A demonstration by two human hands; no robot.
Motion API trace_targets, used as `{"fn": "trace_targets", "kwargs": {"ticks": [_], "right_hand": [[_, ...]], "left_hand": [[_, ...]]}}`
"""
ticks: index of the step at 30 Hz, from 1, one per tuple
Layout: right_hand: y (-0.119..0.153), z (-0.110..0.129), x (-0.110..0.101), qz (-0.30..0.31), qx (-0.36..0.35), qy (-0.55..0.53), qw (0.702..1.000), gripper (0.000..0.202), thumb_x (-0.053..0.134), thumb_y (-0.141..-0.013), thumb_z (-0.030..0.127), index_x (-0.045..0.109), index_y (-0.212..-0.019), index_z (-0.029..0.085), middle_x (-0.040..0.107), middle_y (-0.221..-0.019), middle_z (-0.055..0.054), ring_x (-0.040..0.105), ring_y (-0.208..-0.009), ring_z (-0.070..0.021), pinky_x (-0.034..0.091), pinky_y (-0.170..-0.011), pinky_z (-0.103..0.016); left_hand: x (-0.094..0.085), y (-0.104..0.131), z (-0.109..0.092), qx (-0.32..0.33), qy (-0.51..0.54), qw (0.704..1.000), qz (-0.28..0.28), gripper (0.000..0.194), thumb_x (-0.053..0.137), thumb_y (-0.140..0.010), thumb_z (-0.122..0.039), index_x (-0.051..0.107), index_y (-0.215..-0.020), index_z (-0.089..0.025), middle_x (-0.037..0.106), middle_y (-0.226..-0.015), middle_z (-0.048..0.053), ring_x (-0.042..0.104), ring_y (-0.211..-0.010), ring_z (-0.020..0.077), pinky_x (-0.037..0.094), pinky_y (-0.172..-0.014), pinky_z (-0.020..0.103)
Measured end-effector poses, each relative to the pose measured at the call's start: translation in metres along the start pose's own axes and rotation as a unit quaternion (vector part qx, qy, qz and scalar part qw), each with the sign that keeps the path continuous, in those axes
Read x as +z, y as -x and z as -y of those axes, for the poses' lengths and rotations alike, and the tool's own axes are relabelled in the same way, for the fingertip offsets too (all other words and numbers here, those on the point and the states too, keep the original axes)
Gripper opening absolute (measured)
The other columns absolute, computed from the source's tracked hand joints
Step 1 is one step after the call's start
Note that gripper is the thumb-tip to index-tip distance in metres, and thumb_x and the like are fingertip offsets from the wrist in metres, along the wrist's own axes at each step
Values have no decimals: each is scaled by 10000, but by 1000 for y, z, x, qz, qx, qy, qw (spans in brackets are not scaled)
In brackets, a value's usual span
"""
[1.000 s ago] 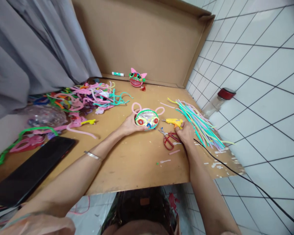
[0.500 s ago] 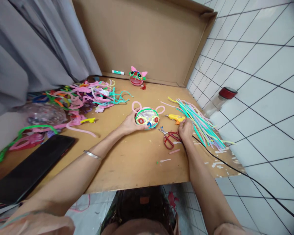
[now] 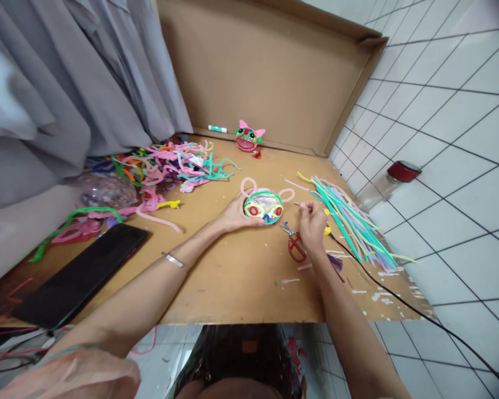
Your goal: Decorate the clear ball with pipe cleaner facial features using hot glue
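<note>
My left hand [image 3: 240, 213] holds a round animal face [image 3: 264, 202] by its left edge; it has pink loop ears, a green rim and red-and-yellow eyes. My right hand [image 3: 313, 220] is closed around the yellow glue gun [image 3: 327, 221], mostly hidden by the fingers, with the nozzle pointing left towards the face. A black cord runs from it to the lower right. Red-handled scissors [image 3: 296, 247] lie beside my right hand, and a purple tassel [image 3: 336, 266] shows by the wrist.
Pipe cleaners form a bundle [image 3: 345, 219] at right and a tangled heap [image 3: 170, 166] at left. A black phone-like slab [image 3: 83, 274] lies front left. A finished pink-eared face [image 3: 247, 137], a marker [image 3: 217, 129] and a jar [image 3: 386, 183] stand or lie farther back.
My right hand has shifted its hold, now covering most of the glue gun. The purple tassel has come into sight. The whole view has shifted, with things appearing farther right.
</note>
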State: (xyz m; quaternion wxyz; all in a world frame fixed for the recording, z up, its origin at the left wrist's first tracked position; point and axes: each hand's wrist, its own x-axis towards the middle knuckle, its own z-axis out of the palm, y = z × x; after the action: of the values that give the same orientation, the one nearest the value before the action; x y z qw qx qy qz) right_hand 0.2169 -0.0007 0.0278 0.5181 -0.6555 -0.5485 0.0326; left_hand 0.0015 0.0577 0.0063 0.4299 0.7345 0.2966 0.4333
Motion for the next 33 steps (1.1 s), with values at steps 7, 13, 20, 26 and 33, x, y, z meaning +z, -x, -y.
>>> {"fn": "trace_targets", "kwargs": {"ticks": [7,13,20,26,33], "right_hand": [[14,9,12,28,44,-78,996,442,385,-910,527,432,-591,225,460,-559,31,447,-554,-141,376,-617,-298],[30,4,11,84,-36,-74,993,520,730,-659,519,475,-1001,222,562,-976,-40,557,-836,-194,464,-802,-370],[34,7,19,116,-68,-53,990,457,688,-685,428,439,-1009,224,546,-953,-41,556,-839,-210,466,-800,-396],[36,6,21,122,-53,-57,989,436,674,-687,419,438,-999,227,571,-952,-43,586,-843,-216,479,-785,-386],[36,7,25,124,-22,-73,989,466,668,-676,411,415,-1024,230,613,-996,-72,637,-876,-244,492,-778,-399]], "left_hand": [[-1,1,0,-16,16,1000,5,906,837,-557,-403,476,-1350,-153,567,-1331,161,563,-1203,307,438,-1045,467],[-3,1,8,-36,-14,999,-23,1040,850,-522,-425,404,-1418,-144,548,-1346,183,494,-1281,336,380,-1086,501],[-4,2,9,-50,12,999,3,1111,856,-502,-457,358,-1441,-134,473,-1426,208,468,-1310,352,368,-1097,496],[-8,2,4,-51,55,995,68,1085,818,-577,-457,289,-1477,-162,495,-1424,180,489,-1299,340,379,-1097,495],[-9,3,7,-47,37,996,68,1084,814,-592,-453,271,-1482,-160,456,-1454,189,455,-1329,337,362,-1109,485]]}}
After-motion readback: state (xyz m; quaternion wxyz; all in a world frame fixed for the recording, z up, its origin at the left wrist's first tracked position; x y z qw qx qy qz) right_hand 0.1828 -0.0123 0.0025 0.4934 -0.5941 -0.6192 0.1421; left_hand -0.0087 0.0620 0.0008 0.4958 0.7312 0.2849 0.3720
